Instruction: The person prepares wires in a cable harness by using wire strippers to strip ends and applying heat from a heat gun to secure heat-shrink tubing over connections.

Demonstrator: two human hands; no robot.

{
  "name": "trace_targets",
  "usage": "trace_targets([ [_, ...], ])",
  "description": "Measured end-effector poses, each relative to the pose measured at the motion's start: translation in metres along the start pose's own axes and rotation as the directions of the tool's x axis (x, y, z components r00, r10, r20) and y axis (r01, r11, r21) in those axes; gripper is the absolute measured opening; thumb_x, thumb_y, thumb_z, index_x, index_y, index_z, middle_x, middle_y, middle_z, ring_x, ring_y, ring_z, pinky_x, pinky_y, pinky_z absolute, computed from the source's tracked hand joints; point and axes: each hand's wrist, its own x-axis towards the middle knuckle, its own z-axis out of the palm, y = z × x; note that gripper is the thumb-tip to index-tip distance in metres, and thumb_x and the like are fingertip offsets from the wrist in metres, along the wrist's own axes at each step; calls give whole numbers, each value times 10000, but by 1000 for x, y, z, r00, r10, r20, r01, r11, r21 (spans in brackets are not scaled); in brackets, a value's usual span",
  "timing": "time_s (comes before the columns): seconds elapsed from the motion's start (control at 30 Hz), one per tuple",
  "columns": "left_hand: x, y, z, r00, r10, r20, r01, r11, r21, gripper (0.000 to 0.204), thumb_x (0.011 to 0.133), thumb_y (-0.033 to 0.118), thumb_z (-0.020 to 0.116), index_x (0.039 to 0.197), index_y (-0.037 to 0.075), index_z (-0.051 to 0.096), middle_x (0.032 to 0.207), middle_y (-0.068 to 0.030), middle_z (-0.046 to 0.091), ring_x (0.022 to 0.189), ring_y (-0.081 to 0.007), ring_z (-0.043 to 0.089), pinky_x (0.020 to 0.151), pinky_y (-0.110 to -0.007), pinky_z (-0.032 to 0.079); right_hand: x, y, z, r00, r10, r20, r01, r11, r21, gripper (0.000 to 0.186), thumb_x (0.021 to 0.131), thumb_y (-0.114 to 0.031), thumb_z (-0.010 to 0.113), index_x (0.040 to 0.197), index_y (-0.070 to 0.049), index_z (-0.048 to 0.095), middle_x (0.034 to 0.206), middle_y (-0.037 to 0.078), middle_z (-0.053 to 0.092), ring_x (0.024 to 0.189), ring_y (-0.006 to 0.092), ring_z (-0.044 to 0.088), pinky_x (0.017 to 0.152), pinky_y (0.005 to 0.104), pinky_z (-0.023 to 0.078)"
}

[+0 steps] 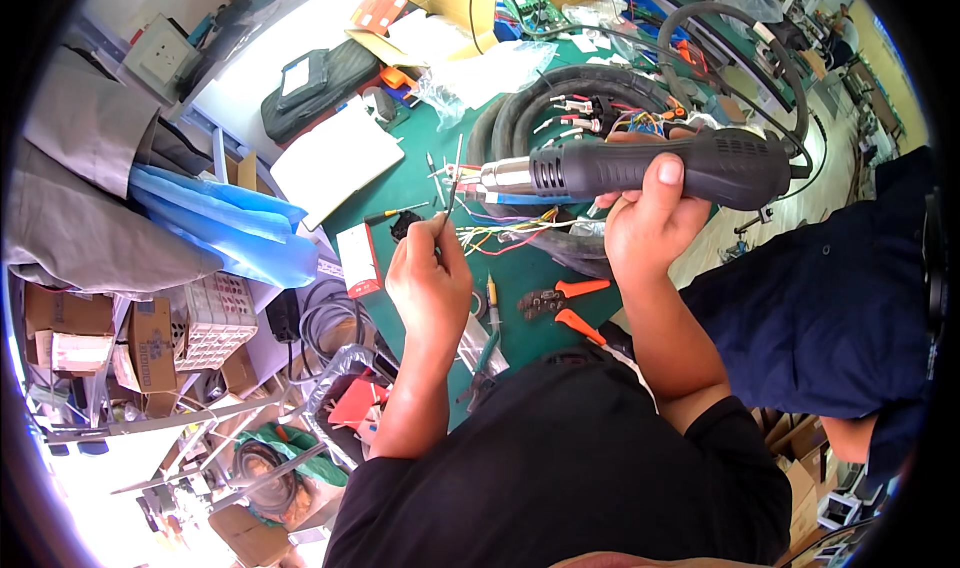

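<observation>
My right hand (655, 218) is wrapped round the handle of a black heat gun (640, 168). The gun lies level, its silver nozzle (507, 176) pointing left. Just left of the nozzle, my left hand (432, 273) pinches a thin dark stick-like piece (453, 193) that stands nearly upright; its exact kind is too small to tell. Behind and below the nozzle spread thin coloured wires (510, 233) in yellow, white and red. They run toward a thick black cable coil (490, 133), which the gun partly covers.
Orange-handled crimping pliers (560, 296), a yellow syringe-like tube (492, 293) and green-handled cutters (487, 353) lie near me on the green mat (420, 193). An open notebook (335, 168) and a red-and-white box (358, 260) are at left. A person in dark blue (810, 298) is at right.
</observation>
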Motion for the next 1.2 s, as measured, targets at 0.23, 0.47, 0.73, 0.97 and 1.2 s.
trace_targets([
  [0.23,2,4,-3,967,-224,121,244,951,-190,84,913,78,590,890,-2,586,684,-51,634,583,-75,553,528,-230,420,3,-1,-4,999,27,34,-26,1000,-5,435,943,-301,537,1190,19,376,851,214,650,509,169,571,409,250,446],
  [0.47,3,7,-1,958,-256,127,282,918,-278,115,940,91,557,877,-5,553,690,-45,635,601,-44,528,538,-200,395,1,1,-3,999,11,40,-9,999,-46,415,949,-286,526,1178,29,383,852,209,653,512,156,570,409,235,444],
  [0.73,9,6,2,883,-414,219,461,686,-563,171,976,147,501,897,-1,531,696,-61,636,510,-21,416,482,-182,347,3,2,-6,997,10,72,-8,1000,-29,388,949,-275,531,1163,19,397,867,196,658,516,141,573,413,231,450],
  [0.97,7,3,6,707,-524,474,649,214,-730,187,993,176,469,951,9,541,686,-54,593,490,-46,407,422,-195,330,0,1,-3,999,14,45,-12,999,-46,390,942,-279,542,1160,10,397,877,193,661,510,140,572,424,234,458],
  [1.2,7,6,5,598,-516,614,698,-42,-715,206,999,198,462,981,4,528,669,-45,568,491,-61,414,406,-198,318,-2,0,-2,998,19,56,-16,998,-55,392,941,-278,543,1162,11,398,881,190,663,510,143,572,427,235,457],
])
